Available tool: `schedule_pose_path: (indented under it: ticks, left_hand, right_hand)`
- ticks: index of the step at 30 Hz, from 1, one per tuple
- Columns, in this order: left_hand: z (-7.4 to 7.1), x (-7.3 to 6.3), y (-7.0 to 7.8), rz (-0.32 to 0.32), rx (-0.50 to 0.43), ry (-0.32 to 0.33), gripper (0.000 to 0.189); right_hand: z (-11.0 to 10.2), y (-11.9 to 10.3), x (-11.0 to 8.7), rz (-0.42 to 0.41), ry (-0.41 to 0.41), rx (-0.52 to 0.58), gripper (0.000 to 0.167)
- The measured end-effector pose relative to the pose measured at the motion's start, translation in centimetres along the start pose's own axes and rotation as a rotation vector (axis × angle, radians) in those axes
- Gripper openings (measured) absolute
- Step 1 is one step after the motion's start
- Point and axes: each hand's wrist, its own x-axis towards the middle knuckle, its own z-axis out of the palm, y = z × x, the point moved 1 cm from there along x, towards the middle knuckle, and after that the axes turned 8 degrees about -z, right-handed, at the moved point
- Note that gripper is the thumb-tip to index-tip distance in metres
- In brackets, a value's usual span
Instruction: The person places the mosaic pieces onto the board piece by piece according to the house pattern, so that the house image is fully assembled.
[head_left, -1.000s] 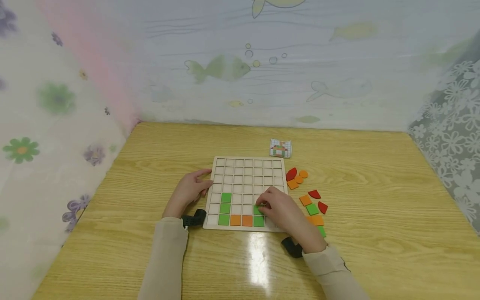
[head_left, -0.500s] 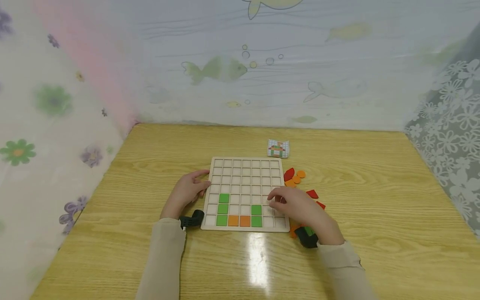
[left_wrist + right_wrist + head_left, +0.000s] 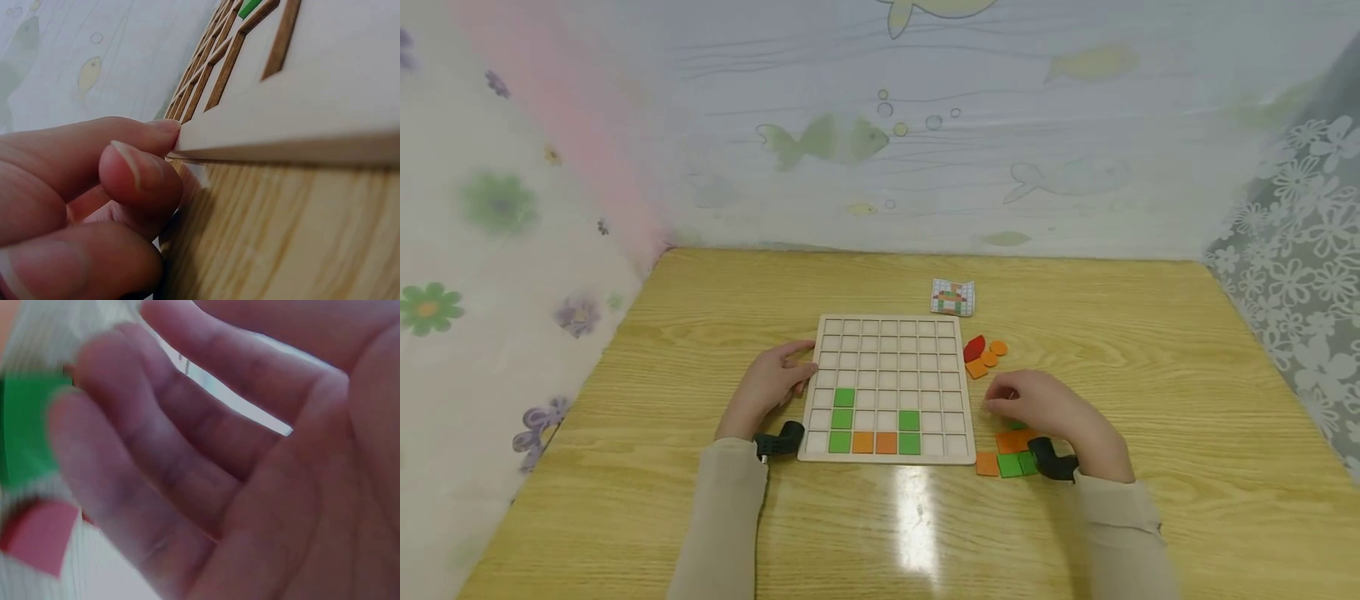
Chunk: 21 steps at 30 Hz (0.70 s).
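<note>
A pale wooden grid board lies on the table with green tiles and orange tiles set in its near rows. At its left edge is my left hand; the left wrist view shows a fingertip touching the board's side, with nothing gripped. My right hand hovers right of the board over loose tiles, partly hiding them. Its fingers are loosely bent and hold nothing in the right wrist view, where a blurred green tile and a red curved piece lie beyond them.
Red and orange pieces lie by the board's upper right edge. Nearer me are a loose orange tile and a green tile. A small pattern card lies behind the board. A fish-print curtain hangs at the table's back.
My right hand has let go of a green tile in the board's second row from the front and moved right, off the board. The left hand stays at the board's edge.
</note>
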Motion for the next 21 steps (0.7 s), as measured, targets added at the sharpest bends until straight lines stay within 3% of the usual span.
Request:
schedule_pose_path:
  ticks: [5, 13, 21]
  left_hand:
    - [0.0, 0.0, 0.0, -0.004, -0.006, -0.004, 0.045]
    - [0.0, 0.2, 0.3, -0.004, 0.003, -0.008, 0.045]
    - [-0.1, 0.0, 0.1, -0.005, 0.019, 0.004, 0.045]
  right_hand:
    - [-0.6, 1.0, -0.7, 0.024, -0.036, 0.045, 0.010]
    - [-1.8, 2.1, -1.9, 0.073, -0.039, 0.069, 0.024]
    - [-1.2, 2.6, -1.5, 0.061, -0.054, 0.054, 0.021]
